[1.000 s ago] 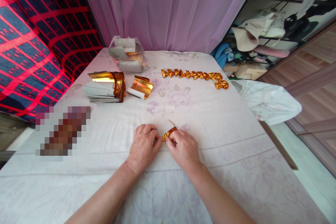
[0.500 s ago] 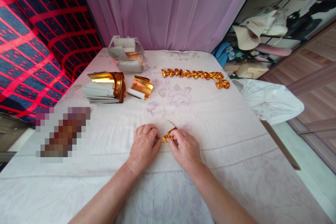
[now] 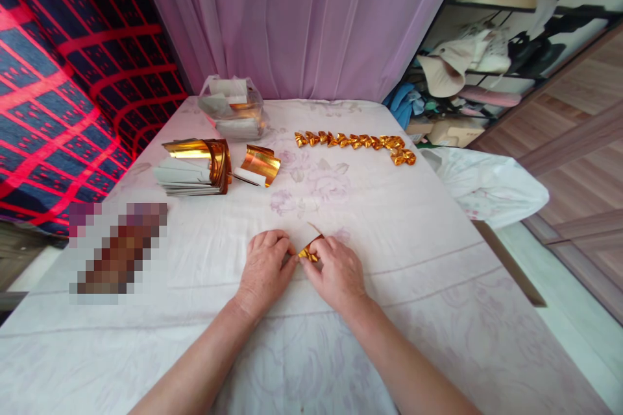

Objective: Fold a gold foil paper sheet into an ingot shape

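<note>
Low over the near middle of the table, my left hand (image 3: 265,267) has its thumb and forefinger pinched at the left corner of a small folded piece of gold foil paper (image 3: 306,251). From the other side my right hand (image 3: 337,270) grips the same piece, its thumb pressed along the front edge close to the left fingertips. A thin pale edge sticks up behind the foil. Part of the piece is hidden under the right fingers. Farther off lies a row of folded gold foil pieces (image 3: 359,141), bending toward me at its right end.
A stack of gold-and-white foil sheets (image 3: 187,175) lies at the left, with a curled loose sheet (image 3: 263,161) beside it. Behind stands a clear plastic bag (image 3: 232,126) of more sheets. A white bag (image 3: 491,185) sits off the table's right edge. Purple curtains (image 3: 302,26) hang behind.
My right thumb has moved left along the foil, closer to my left fingertips. The folded piece is more covered by the right hand. The camera view has shifted slightly.
</note>
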### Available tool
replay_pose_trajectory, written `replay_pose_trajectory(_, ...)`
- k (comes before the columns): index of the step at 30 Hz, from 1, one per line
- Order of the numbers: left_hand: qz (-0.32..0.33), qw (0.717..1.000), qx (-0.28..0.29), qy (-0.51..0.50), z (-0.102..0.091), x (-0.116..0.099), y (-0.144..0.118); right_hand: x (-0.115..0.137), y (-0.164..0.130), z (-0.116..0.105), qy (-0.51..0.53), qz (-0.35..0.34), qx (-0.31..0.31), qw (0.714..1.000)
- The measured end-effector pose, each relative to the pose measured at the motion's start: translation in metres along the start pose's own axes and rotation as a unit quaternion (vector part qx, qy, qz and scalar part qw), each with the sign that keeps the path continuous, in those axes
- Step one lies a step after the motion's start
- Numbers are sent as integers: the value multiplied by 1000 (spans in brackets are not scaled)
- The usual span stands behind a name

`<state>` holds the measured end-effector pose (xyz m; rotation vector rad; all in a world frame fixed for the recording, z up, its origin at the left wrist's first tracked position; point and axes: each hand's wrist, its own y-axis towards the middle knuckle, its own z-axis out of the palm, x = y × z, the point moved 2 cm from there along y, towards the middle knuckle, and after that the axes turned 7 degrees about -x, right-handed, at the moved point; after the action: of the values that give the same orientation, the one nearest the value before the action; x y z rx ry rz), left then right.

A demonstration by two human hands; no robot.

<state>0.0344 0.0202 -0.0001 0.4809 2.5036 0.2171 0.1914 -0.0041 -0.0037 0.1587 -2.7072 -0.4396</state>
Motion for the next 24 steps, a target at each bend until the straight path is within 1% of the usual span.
replay_pose_trajectory(5,3,1000,2,0,-1,0,1,-9,2,-1,82,19,37,996)
replay_pose_trajectory(8,7,1000,-2,-1,0,1,1,-16,5,-1,118,17,59,991)
replay_pose_trajectory(14,14,1000,8,21,1,5,6,-20,11,-1,107,10,70,992)
replay_pose_trajectory(16,19,999,9,27,-2,6,5,-19,12,-1,102,10,66,992)
replay_pose_trajectory(18,24,999,-5,38,-7,5,0,-18,12,-1,99,12,62,993)
replay_pose_trajectory(21,52,995,-42,80,-15,-6,-15,-17,12,0,96,17,60,993)
replay_pose_trajectory(22,74,992,-43,91,-16,-12,-20,-17,13,0,95,19,60,993)
replay_pose_trajectory(24,122,987,-13,108,-13,-26,-30,-17,13,0,90,23,62,994)
